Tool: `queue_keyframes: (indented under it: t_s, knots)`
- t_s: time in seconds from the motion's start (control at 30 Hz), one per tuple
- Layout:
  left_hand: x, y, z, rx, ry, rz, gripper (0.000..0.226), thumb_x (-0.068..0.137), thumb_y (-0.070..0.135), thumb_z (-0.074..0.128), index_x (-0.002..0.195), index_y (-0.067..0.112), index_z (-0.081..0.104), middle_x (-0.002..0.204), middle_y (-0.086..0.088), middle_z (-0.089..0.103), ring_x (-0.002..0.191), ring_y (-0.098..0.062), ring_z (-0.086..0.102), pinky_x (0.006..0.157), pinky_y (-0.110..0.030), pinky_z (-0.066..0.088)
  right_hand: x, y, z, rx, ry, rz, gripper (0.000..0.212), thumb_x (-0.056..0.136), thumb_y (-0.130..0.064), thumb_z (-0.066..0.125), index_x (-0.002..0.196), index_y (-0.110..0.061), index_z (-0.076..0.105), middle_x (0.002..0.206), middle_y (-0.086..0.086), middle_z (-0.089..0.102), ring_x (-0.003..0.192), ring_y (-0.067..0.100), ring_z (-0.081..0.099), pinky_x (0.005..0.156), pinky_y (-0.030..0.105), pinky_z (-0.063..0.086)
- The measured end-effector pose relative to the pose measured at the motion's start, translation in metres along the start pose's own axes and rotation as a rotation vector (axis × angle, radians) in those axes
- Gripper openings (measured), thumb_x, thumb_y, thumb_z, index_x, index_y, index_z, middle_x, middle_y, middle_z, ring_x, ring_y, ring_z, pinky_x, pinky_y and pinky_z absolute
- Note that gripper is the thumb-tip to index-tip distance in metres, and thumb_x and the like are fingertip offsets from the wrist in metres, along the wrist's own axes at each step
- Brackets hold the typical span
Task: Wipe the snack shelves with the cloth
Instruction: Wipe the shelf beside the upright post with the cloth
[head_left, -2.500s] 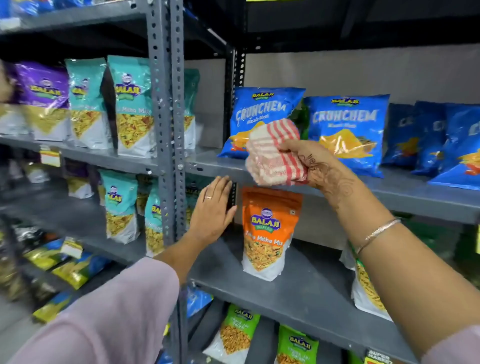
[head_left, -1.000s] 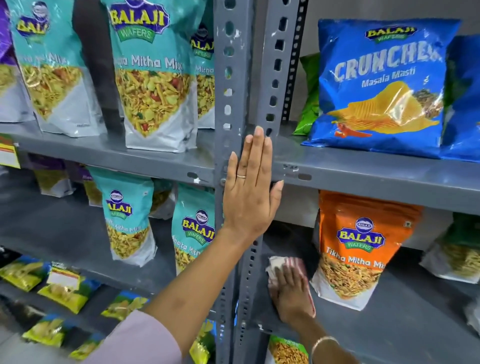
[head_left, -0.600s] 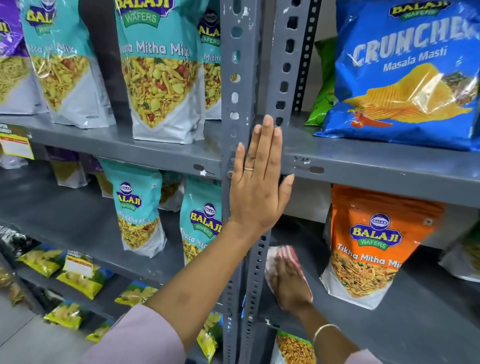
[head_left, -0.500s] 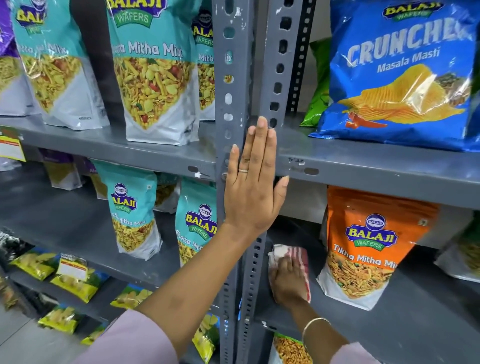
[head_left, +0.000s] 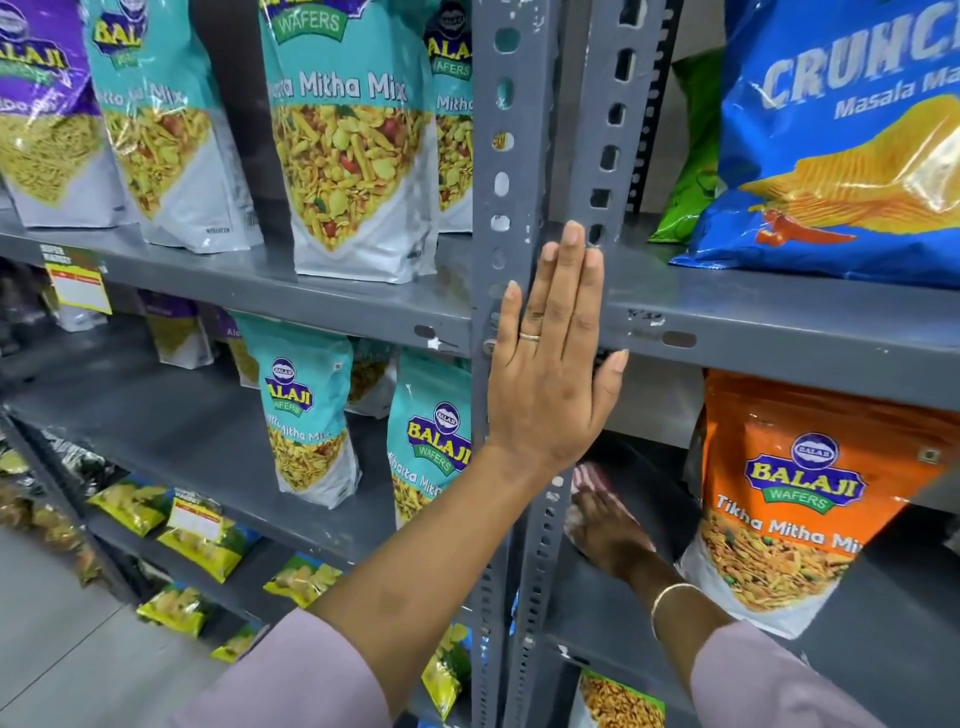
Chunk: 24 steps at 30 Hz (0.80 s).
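Observation:
My left hand (head_left: 550, 364) lies flat, fingers together, against the grey slotted uprights (head_left: 511, 182) where two shelf units meet. My right hand (head_left: 608, 530) presses a red-and-white striped cloth (head_left: 589, 475) down on the lower grey shelf (head_left: 597, 613), just right of the uprights. Most of the cloth is hidden under that hand and behind my left wrist. An orange Tikha Mitha Mix pouch (head_left: 800, 499) stands on the same shelf, close to the right of my right hand.
Teal Khatta Mitha Mix pouches (head_left: 353, 156) and a purple one (head_left: 41, 104) stand on the upper left shelf. A blue Crunchem bag (head_left: 841, 140) and a green bag (head_left: 691, 156) sit on the upper right shelf (head_left: 779, 322). More teal pouches (head_left: 306, 415) and yellow packets (head_left: 202, 540) fill shelves below.
The view has moved closer to the shelves. My right hand has slid the cloth further back on the lower shelf. My left hand stays pressed on the uprights.

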<state>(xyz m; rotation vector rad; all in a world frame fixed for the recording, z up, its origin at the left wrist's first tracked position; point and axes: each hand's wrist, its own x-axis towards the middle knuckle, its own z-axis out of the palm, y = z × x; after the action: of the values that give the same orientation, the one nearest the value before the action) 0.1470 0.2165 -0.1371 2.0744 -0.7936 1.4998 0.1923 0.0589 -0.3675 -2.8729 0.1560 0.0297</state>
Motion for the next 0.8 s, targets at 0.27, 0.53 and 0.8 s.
queue_keyframes:
  t_s: [0.27,0.53,0.8]
  knots:
    - [-0.001,-0.002,0.003,0.034,-0.002,0.011,0.058,0.095,0.038,0.016,0.142,0.004,0.014,0.147,-0.004,0.012,0.141,-0.025,0.014,0.118,-0.034,0.000,0.025,-0.003,-0.001,0.047,-0.101,0.119,0.059,0.102,-0.038,0.020,0.155,-0.015,0.006,0.163,0.011,-0.005,0.151,0.028,-0.005,0.125,0.039,-0.002]
    - [-0.002,-0.002,0.003,0.038,0.003,0.008,0.058,0.094,0.036,0.022,0.142,0.004,0.015,0.147,-0.002,0.011,0.141,-0.025,0.014,0.118,-0.035,0.001,0.013,-0.011,0.015,-0.018,-0.069,0.166,0.059,0.102,-0.040,0.019,0.154,-0.020,-0.001,0.163,0.010,-0.005,0.151,0.028,-0.004,0.124,0.040,-0.001]
    - [-0.003,-0.005,0.008,0.068,0.028,0.012,0.058,0.095,0.039,0.013,0.143,0.005,0.013,0.149,-0.011,0.015,0.142,-0.023,0.011,0.118,-0.034,0.000,0.037,0.029,-0.004,0.031,0.225,0.316,0.071,0.097,-0.046,0.033,0.154,-0.014,0.005,0.163,0.013,-0.001,0.151,0.030,0.000,0.125,0.041,0.002]
